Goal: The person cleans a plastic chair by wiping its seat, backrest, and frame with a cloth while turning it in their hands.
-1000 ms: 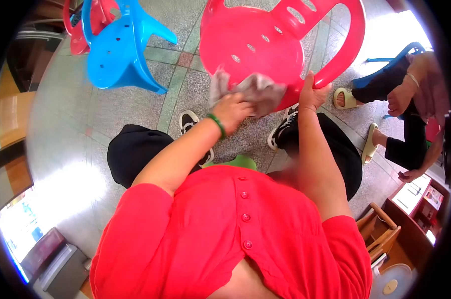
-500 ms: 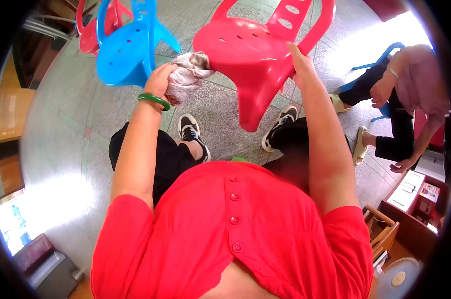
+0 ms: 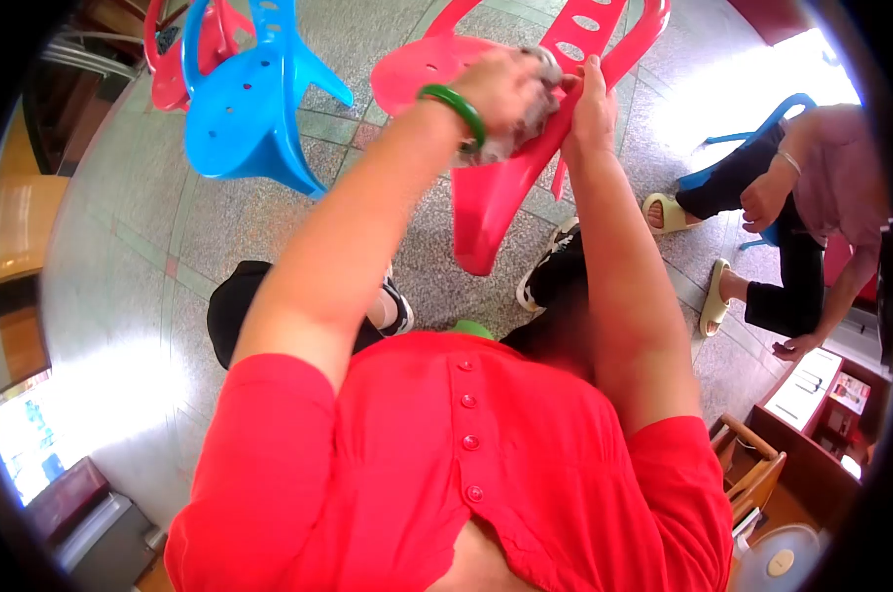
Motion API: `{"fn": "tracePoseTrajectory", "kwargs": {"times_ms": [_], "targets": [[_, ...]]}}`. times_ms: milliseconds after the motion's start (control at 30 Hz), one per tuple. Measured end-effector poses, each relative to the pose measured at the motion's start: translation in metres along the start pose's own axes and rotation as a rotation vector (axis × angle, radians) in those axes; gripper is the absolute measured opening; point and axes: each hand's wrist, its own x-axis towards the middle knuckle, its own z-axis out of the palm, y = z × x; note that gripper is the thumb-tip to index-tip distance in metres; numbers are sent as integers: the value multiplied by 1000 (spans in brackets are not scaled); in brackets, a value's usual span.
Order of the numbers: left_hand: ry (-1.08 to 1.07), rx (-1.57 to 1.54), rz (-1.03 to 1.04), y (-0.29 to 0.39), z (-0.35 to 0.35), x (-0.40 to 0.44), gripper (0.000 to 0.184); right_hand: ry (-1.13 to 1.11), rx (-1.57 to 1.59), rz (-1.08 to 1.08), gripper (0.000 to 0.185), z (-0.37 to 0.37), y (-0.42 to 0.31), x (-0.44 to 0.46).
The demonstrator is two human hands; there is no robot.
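A red plastic chair (image 3: 484, 209) is in front of me, its seat partly hidden by my arm. My left hand (image 3: 501, 91), below a green bangle, presses a crumpled greyish cloth (image 3: 525, 133) against the seat near the armrest. The fingers are closed over the cloth. My right hand (image 3: 591, 116) grips the chair's side at the base of the armrest, thumb up along it. Both hands are close together, with the cloth between them.
A blue chair (image 3: 239, 116) and another red chair (image 3: 168, 74) stand at the upper left. A seated person (image 3: 841, 183) in sandals is at the right. A wooden stool (image 3: 752, 459) and a cabinet (image 3: 806, 395) are at the lower right.
My left hand has swung with the cloth from the seat's left edge to its right side beside my right hand. The red chair has shifted slightly; my right hand still holds it.
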Motion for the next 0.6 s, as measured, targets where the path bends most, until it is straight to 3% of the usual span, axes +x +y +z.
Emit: {"fn": "tracePoseTrajectory", "kwargs": {"times_ms": [33,67,167,200,267,333,433,600], "targets": [[21,-27,-88,24,0,4,26,0,-2,-142,41,-1,16,18],[33,-62,-183,50,-2,3,22,17,-14,-120,41,3,16,24],[193,58,-40,39,16,-9,21,186,-6,-163,42,20,7,26],[276,98,-4,40,15,-17,22,145,46,-216,38,28,11,30],[230,68,-19,47,9,-42,24,89,114,-267,36,39,7,40],[248,45,-57,56,14,-87,27,175,-127,-146,35,33,-3,55],[109,53,-159,62,17,-155,33,280,-174,-82,37,28,-4,77],[-222,-65,-195,69,11,-210,36,195,-215,-39,37,34,-14,73]]}}
